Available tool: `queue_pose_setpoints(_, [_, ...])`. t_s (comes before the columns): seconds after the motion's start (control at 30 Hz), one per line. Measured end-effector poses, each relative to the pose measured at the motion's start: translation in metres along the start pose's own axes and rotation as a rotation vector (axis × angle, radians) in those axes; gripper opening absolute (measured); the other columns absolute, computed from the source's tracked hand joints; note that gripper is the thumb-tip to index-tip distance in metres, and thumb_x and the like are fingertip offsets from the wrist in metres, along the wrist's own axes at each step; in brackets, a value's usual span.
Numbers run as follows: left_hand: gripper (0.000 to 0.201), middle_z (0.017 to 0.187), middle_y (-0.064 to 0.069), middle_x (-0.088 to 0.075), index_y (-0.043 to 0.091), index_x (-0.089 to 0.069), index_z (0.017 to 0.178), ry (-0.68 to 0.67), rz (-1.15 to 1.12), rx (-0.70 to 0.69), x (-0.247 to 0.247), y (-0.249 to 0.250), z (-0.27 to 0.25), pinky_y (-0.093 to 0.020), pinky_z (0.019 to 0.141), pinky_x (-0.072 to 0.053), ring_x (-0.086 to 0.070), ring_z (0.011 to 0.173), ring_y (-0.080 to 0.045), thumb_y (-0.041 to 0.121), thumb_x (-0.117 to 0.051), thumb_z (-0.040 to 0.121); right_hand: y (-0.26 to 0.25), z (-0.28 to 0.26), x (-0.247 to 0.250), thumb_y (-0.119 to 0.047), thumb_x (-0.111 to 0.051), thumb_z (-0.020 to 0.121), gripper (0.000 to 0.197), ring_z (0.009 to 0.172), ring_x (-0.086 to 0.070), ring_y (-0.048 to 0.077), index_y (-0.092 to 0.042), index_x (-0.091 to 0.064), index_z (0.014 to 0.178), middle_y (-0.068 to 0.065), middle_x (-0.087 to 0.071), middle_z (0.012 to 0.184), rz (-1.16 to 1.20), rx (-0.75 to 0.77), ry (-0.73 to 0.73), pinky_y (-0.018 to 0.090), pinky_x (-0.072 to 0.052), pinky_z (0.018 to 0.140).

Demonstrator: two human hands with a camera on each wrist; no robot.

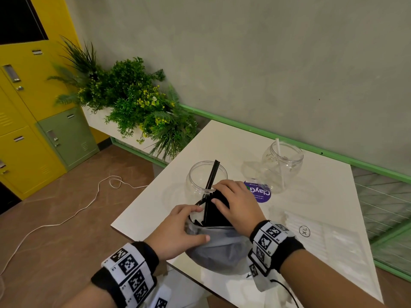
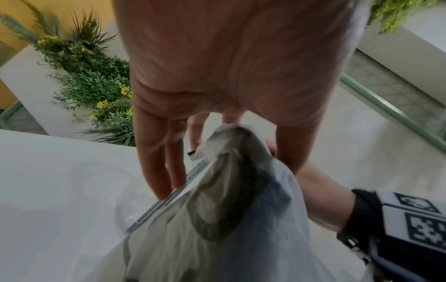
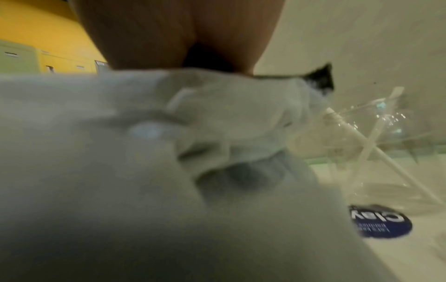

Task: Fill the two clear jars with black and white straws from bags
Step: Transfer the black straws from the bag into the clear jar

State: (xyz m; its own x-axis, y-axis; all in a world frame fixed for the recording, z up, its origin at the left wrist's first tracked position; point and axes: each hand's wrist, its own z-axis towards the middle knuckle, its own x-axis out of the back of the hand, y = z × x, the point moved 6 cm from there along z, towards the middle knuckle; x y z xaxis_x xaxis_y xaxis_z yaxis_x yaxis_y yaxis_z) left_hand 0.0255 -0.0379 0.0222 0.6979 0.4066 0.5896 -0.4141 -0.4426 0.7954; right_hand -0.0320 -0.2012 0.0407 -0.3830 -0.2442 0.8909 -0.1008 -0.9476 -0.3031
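A translucent bag [image 1: 220, 247] of black straws [image 1: 216, 211] lies at the table's near edge. My left hand [image 1: 189, 221] holds the bag by its open mouth, thumb on the plastic. My right hand [image 1: 224, 196] grips the bundle of black straws sticking out of the bag. Just beyond stands a clear jar [image 1: 200, 181] with a few black straws [image 1: 213, 174] leaning in it. A second clear jar [image 1: 282, 167] at the far right holds a white straw [image 1: 279, 156]. In the left wrist view my fingers [image 2: 164, 162] lie along the bag [image 2: 236, 200]. The right wrist view is blurred by the bag [image 3: 144, 152].
A flat bag of white straws [image 1: 322, 238] marked XL lies at the right of the white table [image 1: 244, 138]. A round purple sticker [image 1: 262, 194] sits between the jars. Potted greenery [image 1: 138, 101] and yellow lockers [image 1: 24, 107] stand to the left; a cable [image 1: 66, 218] runs across the floor.
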Motion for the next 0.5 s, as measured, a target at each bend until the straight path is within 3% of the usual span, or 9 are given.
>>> queue_pose_setpoints(0.07, [0.061,0.129,0.015,-0.039,0.043,-0.042,0.127,-0.015,0.042,0.006,-0.002,0.000,-0.001,-0.003,0.082,-0.031,-0.045,0.112,-0.002,0.039,-0.075,0.076,0.001,-0.001,0.004,-0.055,-0.040,0.089,0.047,0.117,-0.047,0.022,-0.029,-0.055,0.125,-0.007,-0.054,0.128,-0.072,-0.006,-0.017,0.046,-0.046,0.091])
queue_pose_setpoints(0.13, [0.058,0.128,0.012,-0.041,0.040,-0.044,0.127,0.014,0.057,-0.001,-0.002,0.000,0.000,-0.002,0.080,-0.030,-0.044,0.111,-0.004,0.032,-0.074,0.077,-0.003,-0.006,0.018,-0.053,-0.041,0.091,0.047,0.121,-0.043,0.022,-0.027,-0.053,0.128,-0.004,-0.052,0.132,-0.063,0.011,0.062,0.044,-0.041,0.095])
queue_pose_setpoints(0.23, [0.056,0.126,0.010,-0.044,0.037,-0.046,0.125,0.038,0.050,-0.004,-0.002,-0.003,0.002,0.000,0.078,-0.031,-0.047,0.106,-0.005,0.024,-0.072,0.078,-0.023,-0.026,0.039,-0.039,-0.053,0.093,0.035,0.102,-0.051,0.022,-0.016,-0.062,0.118,0.001,-0.058,0.114,0.049,0.201,0.220,0.037,-0.045,0.086])
queue_pose_setpoints(0.33, [0.051,0.122,0.007,-0.050,0.043,-0.047,0.113,0.082,-0.009,-0.022,-0.002,-0.005,0.005,-0.004,0.081,-0.034,-0.051,0.110,-0.008,0.017,-0.071,0.076,-0.043,-0.052,0.020,-0.054,-0.056,0.088,0.047,0.093,-0.054,0.021,-0.017,-0.058,0.117,-0.001,-0.059,0.108,-0.019,0.388,0.003,0.036,-0.049,0.077])
queue_pose_setpoints(0.4, [0.047,0.116,0.006,-0.055,0.046,-0.049,0.104,0.107,-0.053,-0.042,-0.002,-0.005,0.005,-0.005,0.081,-0.037,-0.054,0.105,-0.006,0.012,-0.069,0.077,-0.039,-0.063,0.000,-0.070,-0.055,0.076,0.069,0.098,-0.053,0.017,-0.023,-0.049,0.126,-0.006,-0.055,0.116,-0.148,0.337,-0.174,0.032,-0.050,0.079])
queue_pose_setpoints(0.5, [0.041,0.111,0.007,-0.059,0.042,-0.055,0.100,0.123,-0.117,-0.060,-0.006,-0.003,0.005,-0.011,0.079,-0.041,-0.057,0.099,-0.003,0.007,-0.064,0.080,-0.028,-0.067,-0.011,-0.067,-0.059,0.065,0.078,0.098,-0.055,0.014,-0.025,-0.044,0.129,-0.006,-0.053,0.120,-0.210,0.212,-0.247,0.029,-0.047,0.079])
